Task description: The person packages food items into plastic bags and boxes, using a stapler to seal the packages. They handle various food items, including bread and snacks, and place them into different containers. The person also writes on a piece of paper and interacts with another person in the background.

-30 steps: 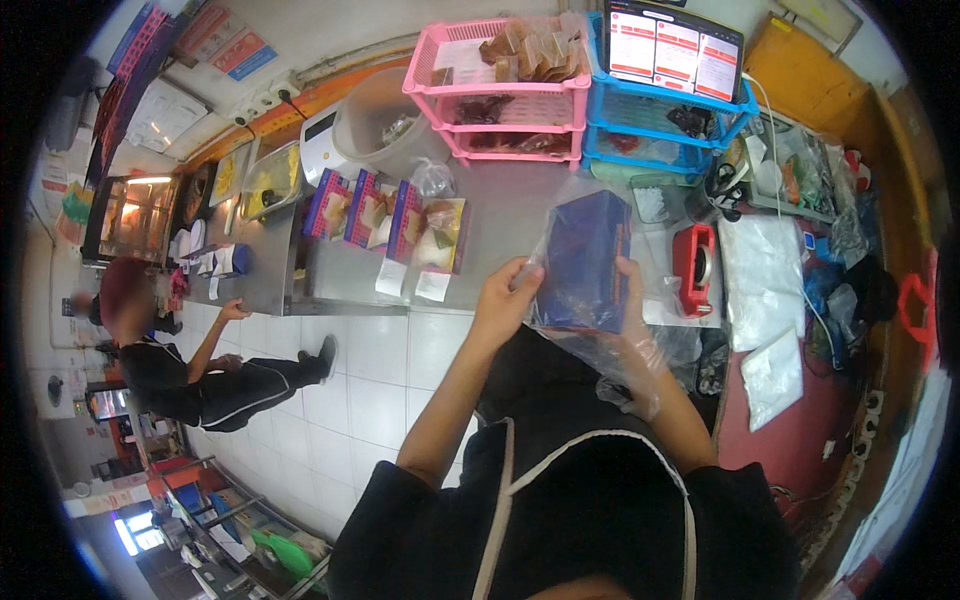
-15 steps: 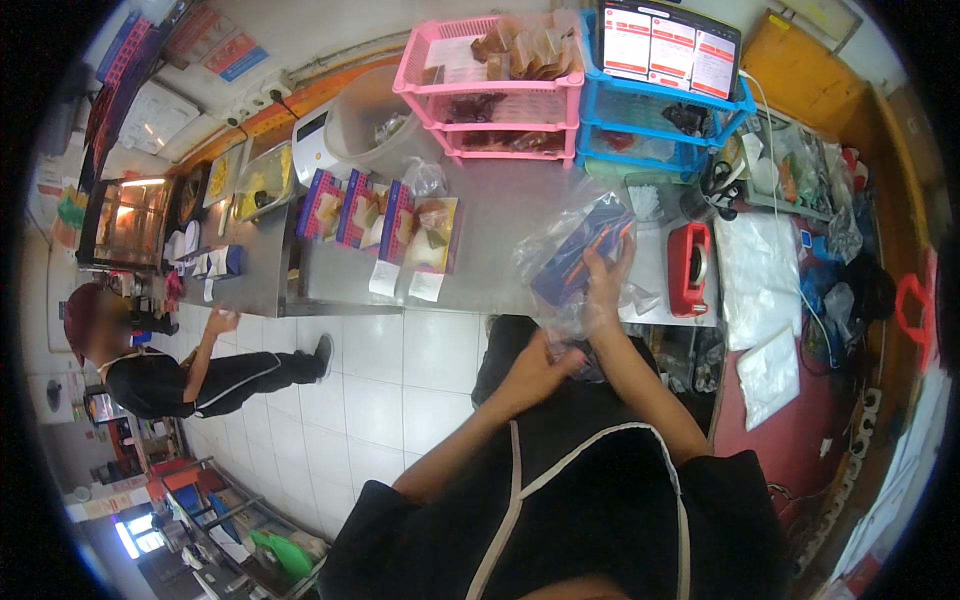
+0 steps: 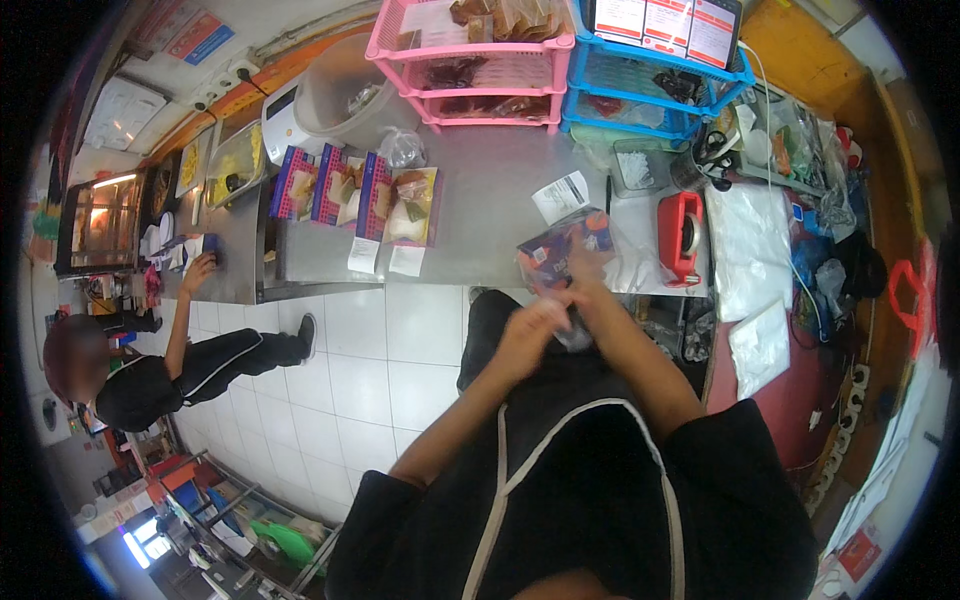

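A dark blue box sits inside a clear plastic bag (image 3: pixel 555 255), lying at the front edge of the steel counter (image 3: pixel 480 215). My right hand (image 3: pixel 588 278) presses on the bag from above and grips its plastic. My left hand (image 3: pixel 528 332) is closed on the bag's loose end just below the counter edge. Both hands meet at the bag's neck, so the exact grip there is hard to make out.
A red tape dispenser (image 3: pixel 680 236) stands right of the bag, with clear bags (image 3: pixel 760 250) beyond. Pink (image 3: pixel 470 60) and blue (image 3: pixel 655 85) racks line the back. Snack boxes (image 3: pixel 345 195) stand at the left. Another person (image 3: pixel 150 375) leans on the counter at far left.
The bagged blue box, held upright in the air a second ago, has come down flat onto the counter edge. My hands have closed together at its neck. The other person has shifted slightly.
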`<state>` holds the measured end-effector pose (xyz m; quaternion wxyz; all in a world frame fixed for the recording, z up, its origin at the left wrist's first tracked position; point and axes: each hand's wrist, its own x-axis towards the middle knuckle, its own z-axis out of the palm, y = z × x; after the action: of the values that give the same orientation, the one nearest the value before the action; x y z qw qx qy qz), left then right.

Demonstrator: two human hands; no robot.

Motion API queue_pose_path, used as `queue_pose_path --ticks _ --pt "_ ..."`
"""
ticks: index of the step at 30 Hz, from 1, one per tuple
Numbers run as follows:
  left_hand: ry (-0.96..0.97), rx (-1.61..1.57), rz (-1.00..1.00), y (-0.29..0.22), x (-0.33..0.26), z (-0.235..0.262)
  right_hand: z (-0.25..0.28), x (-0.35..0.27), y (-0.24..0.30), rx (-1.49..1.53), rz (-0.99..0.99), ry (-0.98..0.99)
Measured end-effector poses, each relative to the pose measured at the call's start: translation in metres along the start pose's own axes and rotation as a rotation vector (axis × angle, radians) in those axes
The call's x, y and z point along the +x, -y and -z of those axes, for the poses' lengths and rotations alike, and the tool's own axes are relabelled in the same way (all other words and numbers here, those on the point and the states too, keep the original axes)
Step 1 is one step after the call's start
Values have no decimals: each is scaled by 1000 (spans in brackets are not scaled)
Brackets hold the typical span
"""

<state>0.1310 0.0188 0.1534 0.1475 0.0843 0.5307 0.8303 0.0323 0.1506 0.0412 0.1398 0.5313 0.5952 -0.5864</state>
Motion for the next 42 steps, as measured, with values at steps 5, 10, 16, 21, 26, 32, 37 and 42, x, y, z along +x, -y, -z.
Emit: queue_pose_path --ticks 5,10,16,21,26,32,37,42 --pt "-295 -576 173 -18 18 60 75 -35 13 146 55 336" --pt "-156 -133 301 -57 35 69 112 -72 75 -473 613 714" --pt "-105 46 540 -69 15 53 -20 66 112 -1071 1316 -56" --pt "-240 -25 530 -69 1 60 -49 137 96 -1463 1485 195" --pt "-247 -130 496 -61 6 59 4 74 134 -1106 1569 325" --pt "-125 -139 538 -61 4 58 -4 124 84 -1647 1121 369" --pt "-182 -202 519 -59 6 54 27 104 134 -834 1407 592" --pt "-87 -264 547 -56 17 65 50 -54 121 -651 861 1423"
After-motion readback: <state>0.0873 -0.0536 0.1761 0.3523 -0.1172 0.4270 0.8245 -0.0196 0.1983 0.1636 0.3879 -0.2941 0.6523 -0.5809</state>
